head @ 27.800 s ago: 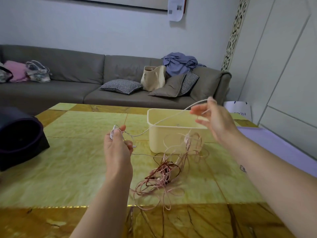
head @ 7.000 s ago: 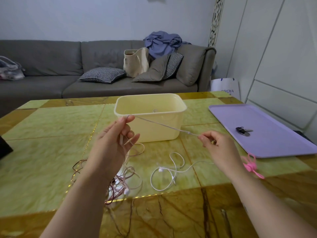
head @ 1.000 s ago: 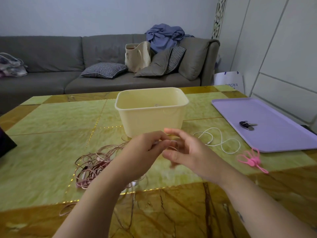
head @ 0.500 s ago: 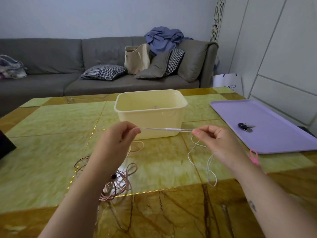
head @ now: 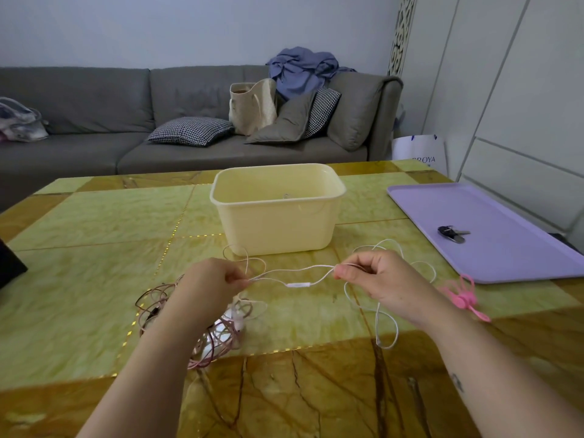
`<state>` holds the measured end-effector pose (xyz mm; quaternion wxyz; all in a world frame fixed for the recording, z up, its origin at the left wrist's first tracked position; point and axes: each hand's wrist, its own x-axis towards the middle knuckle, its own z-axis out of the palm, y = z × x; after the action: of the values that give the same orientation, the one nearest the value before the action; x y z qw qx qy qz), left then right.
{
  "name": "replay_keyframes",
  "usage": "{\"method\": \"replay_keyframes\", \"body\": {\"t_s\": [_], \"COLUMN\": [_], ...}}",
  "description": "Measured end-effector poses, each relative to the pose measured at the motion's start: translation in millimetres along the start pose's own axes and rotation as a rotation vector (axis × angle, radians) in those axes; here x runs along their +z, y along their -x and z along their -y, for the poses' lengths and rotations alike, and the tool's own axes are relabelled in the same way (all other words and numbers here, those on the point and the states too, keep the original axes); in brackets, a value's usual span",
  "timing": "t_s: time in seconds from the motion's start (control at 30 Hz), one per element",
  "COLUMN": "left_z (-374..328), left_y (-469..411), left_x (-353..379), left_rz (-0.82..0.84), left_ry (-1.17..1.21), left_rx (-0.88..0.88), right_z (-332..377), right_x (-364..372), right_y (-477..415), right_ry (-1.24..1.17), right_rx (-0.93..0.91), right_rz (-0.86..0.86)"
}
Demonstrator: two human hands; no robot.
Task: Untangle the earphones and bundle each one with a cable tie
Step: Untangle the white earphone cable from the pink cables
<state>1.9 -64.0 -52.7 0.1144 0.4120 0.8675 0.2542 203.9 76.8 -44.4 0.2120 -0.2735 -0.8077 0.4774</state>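
A white earphone cable (head: 297, 284) with an inline remote hangs slack between my two hands above the table. My left hand (head: 210, 287) pinches its left end. My right hand (head: 377, 281) pinches the other part, and loose white loops trail behind it and down toward the table's front. Under my left forearm lies a tangle of pink and dark red earphone cables (head: 218, 339). Pink cable ties (head: 463, 297) lie on the table to the right of my right hand.
A cream plastic tub (head: 278, 222) stands just behind the hands. A lilac tray (head: 505, 248) with keys (head: 452, 233) on it lies at the right. A dark object (head: 9, 263) sits at the left edge. A grey sofa stands beyond the green and brown table (head: 94, 273).
Both hands have dropped lower and nearer the table. The white cable, taut half a second ago, now sags between them, and more of its loops lie behind my right hand.
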Motion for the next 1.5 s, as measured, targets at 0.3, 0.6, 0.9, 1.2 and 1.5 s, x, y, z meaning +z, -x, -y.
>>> {"method": "replay_keyframes", "body": {"t_s": [0.3, 0.6, 0.9, 1.2, 1.5], "left_z": [-11, 4, -14, -41, -50], "left_y": [0, -1, 1, 7, 4], "left_x": [-3, -35, -20, 12, -4], "left_rz": [-0.372, -0.514, -0.148, 0.112, 0.207], "left_ry": [0.329, 1.592, 1.230, 0.610, 0.919], "left_rx": [0.092, -0.203, -0.049, 0.292, 0.204], "right_z": [-5, -20, -3, 93, 72], "right_x": [4, -7, -11, -21, -2], "right_y": [-1, -7, -7, -13, -15], "right_ry": [0.007, -0.297, -0.104, 0.078, 0.371], "right_rx": [0.053, 0.228, 0.065, -0.500, -0.331], "right_rz": [0.095, 0.079, -0.416, -0.390, -0.044]}}
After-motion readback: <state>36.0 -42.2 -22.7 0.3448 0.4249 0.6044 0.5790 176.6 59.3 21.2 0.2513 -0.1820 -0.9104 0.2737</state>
